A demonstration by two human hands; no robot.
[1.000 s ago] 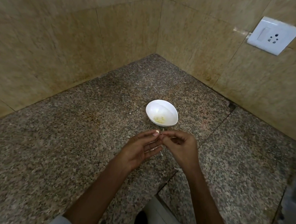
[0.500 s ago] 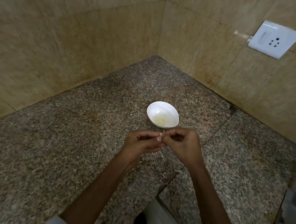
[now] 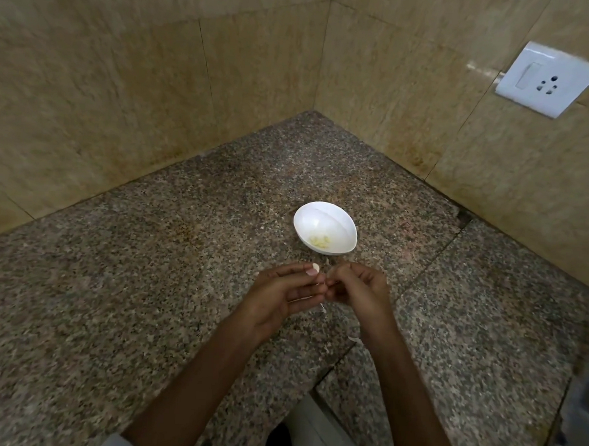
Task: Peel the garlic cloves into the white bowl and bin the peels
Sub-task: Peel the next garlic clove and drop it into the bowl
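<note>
Tan walls (image 3: 122, 94) meet at top centre; a socket (image 3: 546, 82) sits upper right. A granite counter (image 3: 146, 283) fills the rest. At centre stands the bowl (image 3: 315, 213). Just below it the left hand (image 3: 279, 297) pinches a clove (image 3: 315, 267). The right hand (image 3: 361, 291) has curled fingers beside it; I cannot tell what they hold.

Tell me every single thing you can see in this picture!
white bowl: one, white, on the counter beyond the hands
peeled garlic: a few pieces, pale yellow, inside the bowl
garlic clove: one, whitish, pinched at the left fingertips
peel scraps: at least two, whitish, on the counter near the hands
counter: one, speckled brown granite
wall tiles: several, beige, behind the counter
socket plate: one, white, right wall
left hand: holds the clove
right hand: fingers curled beside the clove
</note>
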